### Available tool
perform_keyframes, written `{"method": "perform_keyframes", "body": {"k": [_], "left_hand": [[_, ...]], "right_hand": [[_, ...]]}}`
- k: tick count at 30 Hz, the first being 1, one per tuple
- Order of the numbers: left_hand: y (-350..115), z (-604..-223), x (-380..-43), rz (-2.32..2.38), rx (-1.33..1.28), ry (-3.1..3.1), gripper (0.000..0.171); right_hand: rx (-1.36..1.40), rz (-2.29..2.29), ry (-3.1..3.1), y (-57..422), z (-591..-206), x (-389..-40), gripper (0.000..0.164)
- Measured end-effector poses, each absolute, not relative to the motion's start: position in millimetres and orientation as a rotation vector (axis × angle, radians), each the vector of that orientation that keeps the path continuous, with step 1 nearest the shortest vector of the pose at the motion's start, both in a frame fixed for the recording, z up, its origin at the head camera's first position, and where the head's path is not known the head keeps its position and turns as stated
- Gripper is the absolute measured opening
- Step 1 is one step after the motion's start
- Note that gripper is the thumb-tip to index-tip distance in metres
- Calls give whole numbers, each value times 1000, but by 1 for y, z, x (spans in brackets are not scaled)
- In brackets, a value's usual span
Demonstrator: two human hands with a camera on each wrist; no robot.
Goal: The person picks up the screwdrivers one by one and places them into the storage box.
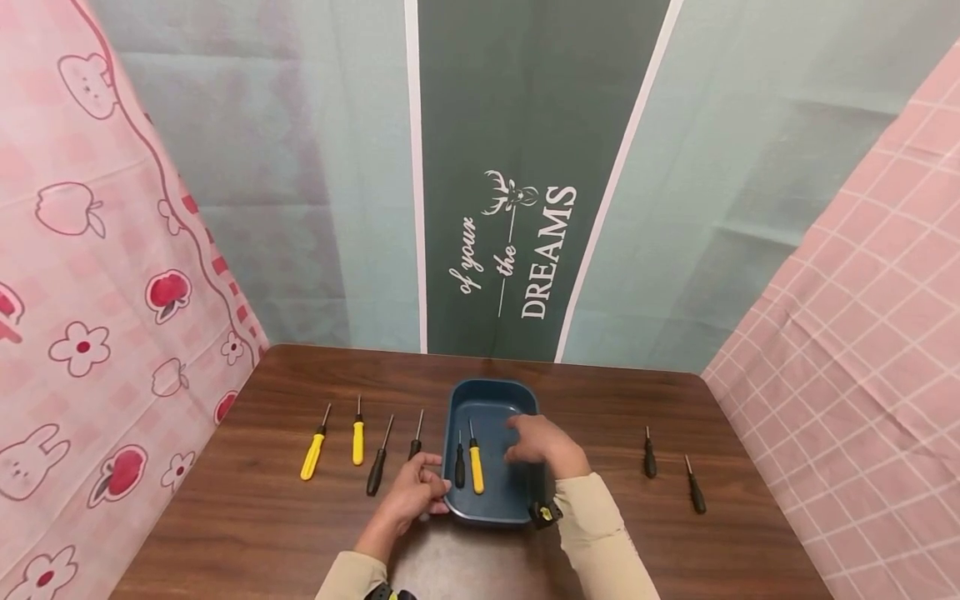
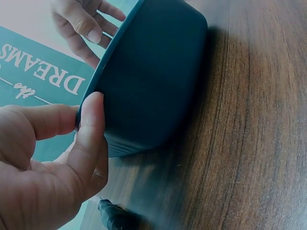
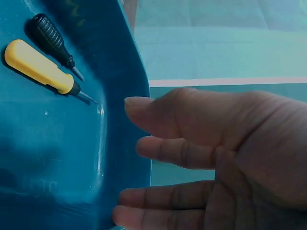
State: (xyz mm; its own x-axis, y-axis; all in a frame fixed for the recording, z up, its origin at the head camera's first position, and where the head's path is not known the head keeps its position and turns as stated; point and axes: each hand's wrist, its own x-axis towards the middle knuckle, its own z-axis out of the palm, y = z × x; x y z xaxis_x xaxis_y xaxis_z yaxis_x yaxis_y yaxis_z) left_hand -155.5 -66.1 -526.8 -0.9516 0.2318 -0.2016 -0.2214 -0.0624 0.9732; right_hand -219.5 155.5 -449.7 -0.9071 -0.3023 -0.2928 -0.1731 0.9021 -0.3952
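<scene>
A blue tray (image 1: 487,396) stands on the table with a small black screwdriver (image 1: 459,468) and a yellow-handled screwdriver (image 1: 477,468) lying side by side in it. My left hand (image 1: 414,492) pinches the tray's left rim near the front corner; in the left wrist view thumb and finger grip the rim (image 2: 112,50). Over the right part of the tray hovers my right hand (image 1: 542,440), fingers spread and holding nothing. In the right wrist view its fingers (image 3: 182,153) point across the tray wall, apart from both screwdrivers.
Left of the tray lie two yellow screwdrivers (image 1: 312,454) (image 1: 357,442) and two black ones (image 1: 377,471) (image 1: 416,447), the nearer one partly behind my left hand. Two black screwdrivers (image 1: 650,458) (image 1: 697,496) lie on the right of the wooden table (image 1: 600,400). Curtains hang around it.
</scene>
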Motion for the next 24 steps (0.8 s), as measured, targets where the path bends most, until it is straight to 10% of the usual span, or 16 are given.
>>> {"method": "perform_keyframes", "body": {"k": [24], "left_hand": [[-65, -529, -154, 2124, 11, 1885, 44]], "right_hand": [[-259, -536, 2816, 191, -439, -217, 48]]}}
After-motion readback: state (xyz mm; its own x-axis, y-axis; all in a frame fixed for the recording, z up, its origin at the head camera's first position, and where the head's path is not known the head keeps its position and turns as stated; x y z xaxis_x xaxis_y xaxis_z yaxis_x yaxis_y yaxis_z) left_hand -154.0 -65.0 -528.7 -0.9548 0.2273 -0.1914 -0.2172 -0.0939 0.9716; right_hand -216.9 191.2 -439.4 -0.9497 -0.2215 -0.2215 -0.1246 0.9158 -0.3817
